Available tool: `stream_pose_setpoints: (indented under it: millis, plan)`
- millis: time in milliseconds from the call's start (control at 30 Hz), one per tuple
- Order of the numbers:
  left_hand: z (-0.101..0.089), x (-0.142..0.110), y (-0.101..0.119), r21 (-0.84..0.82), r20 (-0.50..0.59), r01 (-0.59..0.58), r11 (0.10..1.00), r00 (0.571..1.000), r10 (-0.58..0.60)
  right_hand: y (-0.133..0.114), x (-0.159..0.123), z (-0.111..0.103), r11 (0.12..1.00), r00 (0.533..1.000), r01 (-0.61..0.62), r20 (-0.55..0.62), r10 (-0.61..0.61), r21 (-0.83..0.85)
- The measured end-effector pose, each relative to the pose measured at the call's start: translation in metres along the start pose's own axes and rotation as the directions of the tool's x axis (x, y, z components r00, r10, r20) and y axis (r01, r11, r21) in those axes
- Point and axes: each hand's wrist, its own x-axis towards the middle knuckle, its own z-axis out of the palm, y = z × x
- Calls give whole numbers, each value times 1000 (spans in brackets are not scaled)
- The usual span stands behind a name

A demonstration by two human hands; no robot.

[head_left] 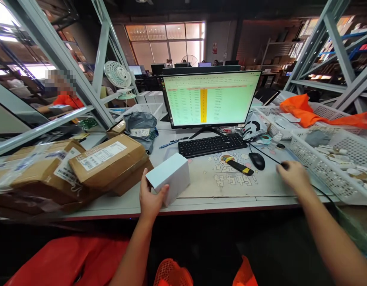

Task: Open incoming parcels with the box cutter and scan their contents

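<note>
My left hand (152, 198) grips a small white cardboard box (171, 174) near the desk's front edge, thumb on the near side and fingers around its left end. At the right of the desk, my right hand (295, 176) is closed around a small black thing (286, 165), mostly hidden by the fingers. A black cable runs by that hand. Between the hands lie a black and yellow box cutter (238, 165) and a black mouse (257, 161) on a printed desk mat (201, 186). A black keyboard (212, 145) sits behind them.
Brown cardboard parcels (108, 159) and a grey plastic mailer bag (140, 129) crowd the left. A monitor (213, 99) showing a spreadsheet stands at the back. White plastic baskets (323, 171) line the right side. Behind the metal frame at left is a person in orange (68, 99).
</note>
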Motion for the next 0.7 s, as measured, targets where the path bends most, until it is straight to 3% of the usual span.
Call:
stream_pose_setpoints:
  millis: [67, 100, 167, 267, 500, 700]
  plan:
    - [5, 7, 6, 12, -9, -32, 999, 999, 32, -58, 3, 8, 976, 964, 200, 162, -211, 80]
    - [7, 8, 8, 18, -21, -39, 999, 999, 40, -86, 8, 15, 961, 943, 257, 189, -273, 104]
    - [9, 6, 8, 15, -55, -36, 999, 998, 36, -132, 22, 32, 940, 919, 318, 205, -337, 122]
    - [-2, -3, 3, 8, -140, -7, 1000, 990, 8, -172, 46, 58, 927, 907, 361, 190, -375, 106]
    - [-55, -19, -12, 114, -356, -72, 991, 928, 109, -198, 65, 89, 932, 919, 361, 161, -360, 25]
    - [-57, -12, -14, 111, -319, -24, 994, 946, 59, -200, 64, 106, 941, 933, 339, 123, -338, 10]
